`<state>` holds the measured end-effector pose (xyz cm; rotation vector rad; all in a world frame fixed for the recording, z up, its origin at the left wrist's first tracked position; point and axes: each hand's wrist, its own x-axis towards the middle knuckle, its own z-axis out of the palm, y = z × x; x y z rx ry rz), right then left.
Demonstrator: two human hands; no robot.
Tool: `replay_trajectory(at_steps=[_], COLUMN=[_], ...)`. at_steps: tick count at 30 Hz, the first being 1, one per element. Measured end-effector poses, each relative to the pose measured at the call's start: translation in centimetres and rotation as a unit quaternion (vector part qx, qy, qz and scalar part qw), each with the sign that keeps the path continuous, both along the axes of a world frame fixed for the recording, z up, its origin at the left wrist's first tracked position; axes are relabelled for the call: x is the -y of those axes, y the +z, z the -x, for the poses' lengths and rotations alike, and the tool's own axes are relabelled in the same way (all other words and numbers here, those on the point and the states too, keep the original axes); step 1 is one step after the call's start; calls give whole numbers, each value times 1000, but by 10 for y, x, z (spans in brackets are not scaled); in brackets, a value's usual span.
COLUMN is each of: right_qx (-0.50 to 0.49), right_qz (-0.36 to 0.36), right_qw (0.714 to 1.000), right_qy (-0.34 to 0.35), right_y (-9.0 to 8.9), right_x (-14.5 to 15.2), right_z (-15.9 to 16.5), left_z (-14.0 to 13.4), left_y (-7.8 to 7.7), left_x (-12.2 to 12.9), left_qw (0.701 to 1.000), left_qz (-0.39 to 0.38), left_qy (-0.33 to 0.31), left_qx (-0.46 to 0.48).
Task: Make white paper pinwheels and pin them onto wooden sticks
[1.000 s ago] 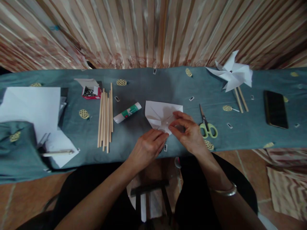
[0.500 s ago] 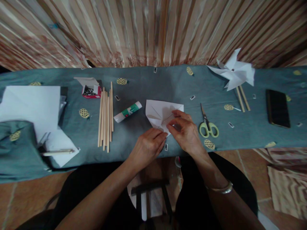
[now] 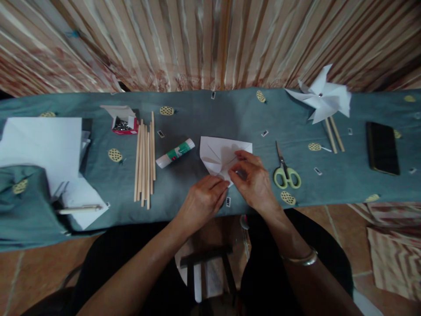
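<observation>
Left grip [image 3: 205,195] and right grip [image 3: 252,177] close together over the creased white paper [image 3: 226,146]

The paper lay on the cloth-covered counter [image 3: 177,193], between the glue stick [image 3: 176,153], apart to its left, and the scissors [image 3: 282,164], near the right grip. Fingers of the left grip were drawn together and touched the paper's near edge; whether the thumb pinched from beneath was hidden. In the right grip, thumb and forefinger curled toward each other above the paper's near part, and it could not be told whether a fold was caught between them.

Handled well, the step likely called for a split of duties: light, steady pressure from the left, so that the paper did not skate on the counter, and small, exact movements from the right. A hard pinch would probably have left an unwanted crease, so soft fingertips looked wiser than a squeeze. Keeping each bend loose, and checking it against the lines already in the paper, seemed the safest course; a hurried tug risked a tear.
</observation>
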<state>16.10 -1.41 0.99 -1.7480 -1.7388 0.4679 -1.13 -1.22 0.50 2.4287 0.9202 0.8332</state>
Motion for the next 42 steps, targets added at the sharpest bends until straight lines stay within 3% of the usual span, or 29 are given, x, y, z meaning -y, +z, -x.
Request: replay_trajectory(at_steps=[15, 25, 34, 42], right_qx=[14, 58, 135, 174], right_qz=[-18, -17, -19, -33], right_qw=[999, 996, 988, 979], right_qy=[25, 68, 72, 96], right_y=[-1, 6, -7, -2], right_x=[5, 9, 17, 16], right_z=[1, 5, 10, 11], left_z=[-1, -2, -1, 0], left_y=[1, 1, 4, 4], left_x=[-1, 0, 1, 0], left_qw=[1000, 1000, 1000, 999], left_qz=[2, 4, 21, 19], left_qy=[4, 7, 1, 5], left_qx=[-2, -10, -12, -50])
